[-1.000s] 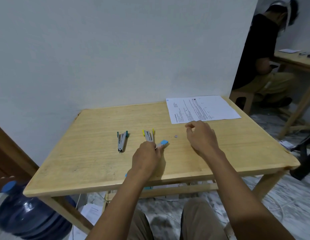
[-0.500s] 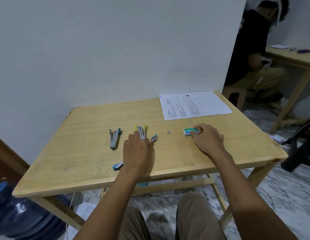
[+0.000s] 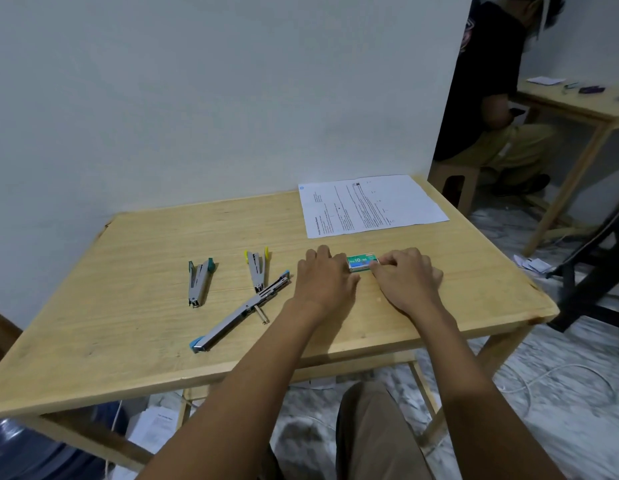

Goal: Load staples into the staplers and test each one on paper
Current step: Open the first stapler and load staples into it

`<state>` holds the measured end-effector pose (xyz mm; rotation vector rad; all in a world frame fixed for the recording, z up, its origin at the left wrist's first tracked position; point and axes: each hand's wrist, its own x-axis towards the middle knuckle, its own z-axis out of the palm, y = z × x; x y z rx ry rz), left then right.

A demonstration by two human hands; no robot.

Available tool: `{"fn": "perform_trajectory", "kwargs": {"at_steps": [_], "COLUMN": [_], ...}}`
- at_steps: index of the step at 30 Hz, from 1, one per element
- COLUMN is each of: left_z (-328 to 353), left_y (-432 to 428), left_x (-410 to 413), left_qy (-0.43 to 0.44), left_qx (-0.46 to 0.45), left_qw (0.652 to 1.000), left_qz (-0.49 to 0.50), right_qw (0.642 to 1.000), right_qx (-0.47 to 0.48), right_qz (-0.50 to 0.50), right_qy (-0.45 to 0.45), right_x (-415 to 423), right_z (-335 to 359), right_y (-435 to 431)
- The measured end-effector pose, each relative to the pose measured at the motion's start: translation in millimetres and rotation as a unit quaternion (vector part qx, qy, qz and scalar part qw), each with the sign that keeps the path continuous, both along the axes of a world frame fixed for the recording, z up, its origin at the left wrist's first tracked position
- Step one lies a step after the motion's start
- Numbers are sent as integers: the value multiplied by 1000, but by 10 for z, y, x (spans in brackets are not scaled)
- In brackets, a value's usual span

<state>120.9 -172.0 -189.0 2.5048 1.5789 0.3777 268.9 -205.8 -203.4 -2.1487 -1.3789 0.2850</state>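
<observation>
Left hand (image 3: 323,276) and right hand (image 3: 406,277) pinched the staple box (image 3: 361,263) at opposite ends. Judged light, stiff card, best gripped endwise.

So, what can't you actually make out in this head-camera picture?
Head view: whether the staple box is open; the left hand and right hand cover its ends.
Head view: print on the paper, too small to read.
Head view: staples inside the opened blue stapler, too small to tell.
Head view: the left hand's grip, hidden under its own back.
</observation>
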Motion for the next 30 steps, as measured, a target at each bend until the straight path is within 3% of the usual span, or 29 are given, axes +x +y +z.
{"fn": "perform_trajectory", "kwargs": {"at_steps": [7,13,18,30], "left_z": [-25,-37,-32,43], "left_y": [205,222,202,57], "left_x": [77,-65,-134,-256], "left_qy": [-24,-50,-86,-147], "left_qx": [-41,-65,-84,-106], "left_qw": [999,996,992,983], "left_qz": [-5,-32,-37,-29], "right_qw": [1000,993,981,967], "right_qx": [-11,-64,-70,-111], "right_qz": [10,79,180,229], "right_qy": [10,55,-15,-11], "right_x": [41,176,217,436], "right_z": [1,68,54,171], "right_y": [22,84,82,100]}}
